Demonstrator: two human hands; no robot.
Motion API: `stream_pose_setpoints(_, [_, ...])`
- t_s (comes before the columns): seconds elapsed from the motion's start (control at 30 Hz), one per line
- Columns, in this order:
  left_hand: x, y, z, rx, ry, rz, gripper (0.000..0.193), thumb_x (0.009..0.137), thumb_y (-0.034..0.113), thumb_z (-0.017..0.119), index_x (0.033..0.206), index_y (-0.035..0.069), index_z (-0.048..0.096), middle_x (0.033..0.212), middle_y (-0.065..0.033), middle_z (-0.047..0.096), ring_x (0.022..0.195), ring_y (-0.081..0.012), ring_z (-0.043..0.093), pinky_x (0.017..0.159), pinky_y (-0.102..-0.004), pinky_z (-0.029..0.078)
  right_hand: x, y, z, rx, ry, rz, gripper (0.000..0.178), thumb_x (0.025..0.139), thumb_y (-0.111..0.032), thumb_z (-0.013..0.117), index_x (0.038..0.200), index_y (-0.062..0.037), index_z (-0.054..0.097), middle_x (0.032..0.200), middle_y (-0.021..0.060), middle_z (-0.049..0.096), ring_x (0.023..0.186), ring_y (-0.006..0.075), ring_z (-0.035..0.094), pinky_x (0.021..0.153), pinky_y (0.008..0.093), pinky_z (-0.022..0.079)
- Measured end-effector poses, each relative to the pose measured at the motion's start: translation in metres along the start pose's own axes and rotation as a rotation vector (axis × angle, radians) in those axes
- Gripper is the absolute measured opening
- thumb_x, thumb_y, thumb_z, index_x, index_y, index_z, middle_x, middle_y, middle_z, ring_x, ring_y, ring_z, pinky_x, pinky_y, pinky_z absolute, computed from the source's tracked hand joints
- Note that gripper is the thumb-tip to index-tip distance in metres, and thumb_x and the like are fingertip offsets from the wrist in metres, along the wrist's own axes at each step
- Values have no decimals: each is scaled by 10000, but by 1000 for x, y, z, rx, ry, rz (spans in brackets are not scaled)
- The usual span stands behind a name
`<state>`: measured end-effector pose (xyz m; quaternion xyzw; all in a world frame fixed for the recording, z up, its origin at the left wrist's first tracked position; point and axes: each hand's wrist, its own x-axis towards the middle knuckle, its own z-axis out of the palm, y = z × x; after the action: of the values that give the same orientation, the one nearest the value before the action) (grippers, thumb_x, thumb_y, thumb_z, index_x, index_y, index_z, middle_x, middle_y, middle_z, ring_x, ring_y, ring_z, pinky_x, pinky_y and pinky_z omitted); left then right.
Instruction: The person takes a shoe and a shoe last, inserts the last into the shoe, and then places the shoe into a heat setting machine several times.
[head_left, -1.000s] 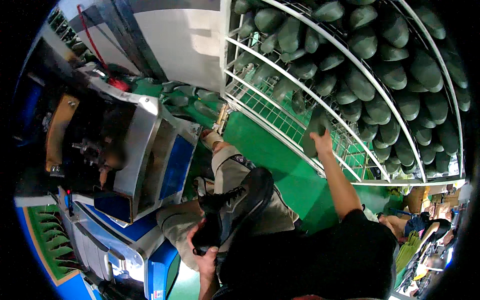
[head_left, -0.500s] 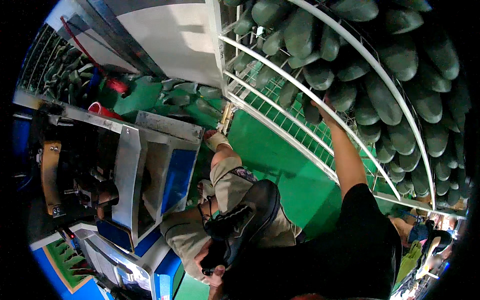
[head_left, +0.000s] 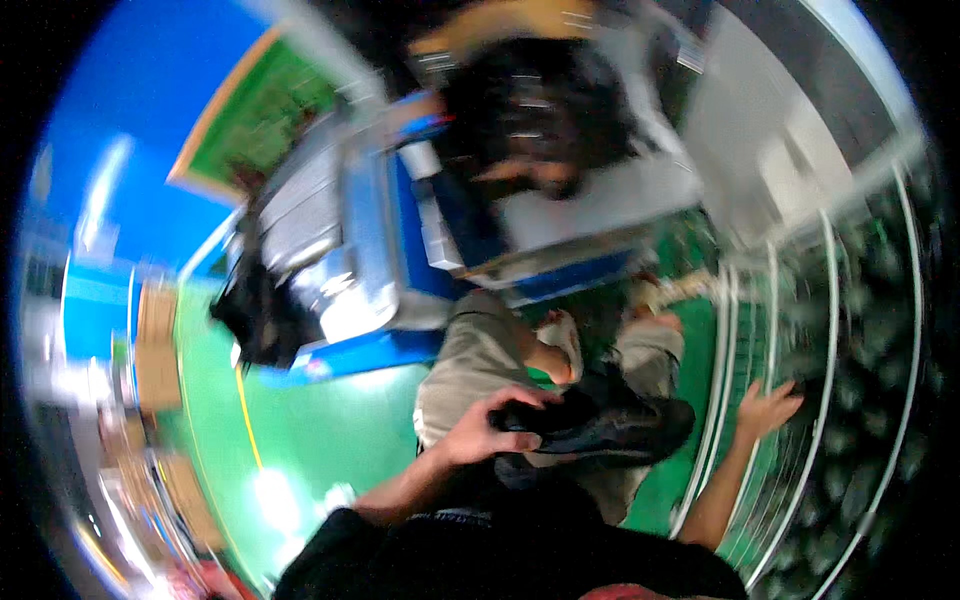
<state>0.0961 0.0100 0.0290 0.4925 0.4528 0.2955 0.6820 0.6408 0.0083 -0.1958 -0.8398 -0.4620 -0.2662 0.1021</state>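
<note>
My left hand grips a black lace-up shoe at one end, thumb on one side and fingers round the other. The shoe lies sideways over my lap, its far end toward my right knee. Out to the right, my right hand is open with its fingers apart and nothing seen in it. It is at the white wire rack, close to the dark shoe lasts piled there. Blur hides whether it touches a bar or a last.
Ahead stands a blue and grey machine with dark parts on top. Left of it are a blue-sided unit and a black bag-like thing. Cardboard boxes line the far left of the green floor.
My view has swung left, so the rack now lies at the right edge. My right hand has come away from among the lasts. The shoe stays in my left hand, now lying more level.
</note>
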Motion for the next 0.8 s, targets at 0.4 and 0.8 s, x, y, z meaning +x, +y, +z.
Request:
stream_pose_setpoints(0.4, [-186, 49, -178, -297, 447, 878, 413, 618, 228, 788, 904, 50, 550, 961, -208, 621, 944, -342, 608, 910, -476, 474, -19, -225, -54, 1109, -771, -42, 409, 1001, -274, 606, 1281, 23, 608, 1005, 91, 695, 805, 155, 636, 724, 299, 536])
stream_pose_setpoints(0.8, [-306, 34, -318, 556, 1732, 281, 173, 746, 78, 744, 813, 11, 599, 835, -85, 654, 727, -161, 587, 672, -297, 493, -47, -260, -68, 737, -685, -680, 275, 968, -199, 623, 1188, -38, 664, 1167, 171, 665, 1069, 294, 633, 917, 406, 510])
